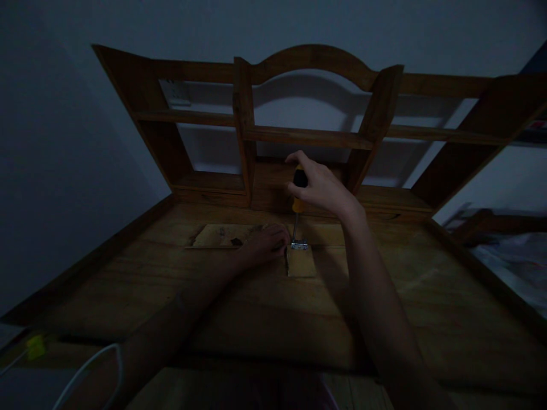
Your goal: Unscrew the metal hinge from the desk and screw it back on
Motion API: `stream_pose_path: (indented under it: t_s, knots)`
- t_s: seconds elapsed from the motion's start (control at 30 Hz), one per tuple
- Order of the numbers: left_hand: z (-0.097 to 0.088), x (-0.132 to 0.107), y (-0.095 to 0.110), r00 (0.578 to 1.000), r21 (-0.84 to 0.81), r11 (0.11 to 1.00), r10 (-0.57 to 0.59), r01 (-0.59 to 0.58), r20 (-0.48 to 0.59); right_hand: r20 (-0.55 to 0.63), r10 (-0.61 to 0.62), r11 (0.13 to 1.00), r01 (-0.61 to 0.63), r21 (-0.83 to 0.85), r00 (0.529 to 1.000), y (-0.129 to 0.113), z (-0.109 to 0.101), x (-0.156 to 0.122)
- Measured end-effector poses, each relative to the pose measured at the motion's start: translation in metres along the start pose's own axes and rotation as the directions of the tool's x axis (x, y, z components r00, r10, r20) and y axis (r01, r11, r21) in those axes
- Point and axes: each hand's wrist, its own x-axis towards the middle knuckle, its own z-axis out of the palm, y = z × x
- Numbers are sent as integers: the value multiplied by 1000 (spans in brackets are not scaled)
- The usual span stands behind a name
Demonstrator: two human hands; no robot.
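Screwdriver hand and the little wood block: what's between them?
In the head view, the shaft of the screwdriver runs down from the right hand to a small metal hinge on the wood block.

The room is dim and the colours are muted. A plain pale wall (64,142) stands behind a wooden shelf unit (307,135) with an arched top in the middle and open compartments, whose shadows fall on it. The unit sits at the back of a wooden surface (427,296). At far right lies what may be a bed (513,267) with light bedding.
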Motion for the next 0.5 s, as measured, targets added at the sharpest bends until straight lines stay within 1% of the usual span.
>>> stream_pose_path:
  t_s: [0.13,0.33,0.5]
  knots:
    - [1,-1,-1,1000,-10,1000,-4,4,0,5,-8,999,8,-32,1000,0,0,0]
    - [0,-2,-3,1000,-26,1000,-11,11,-9,15,-1,1000,0,16,1000,-4,-3,-1]
    - [0,-3,-3,1000,-6,1000,-2,2,-25,-3,-8,1000,8,19,1000,-3,-2,-2]
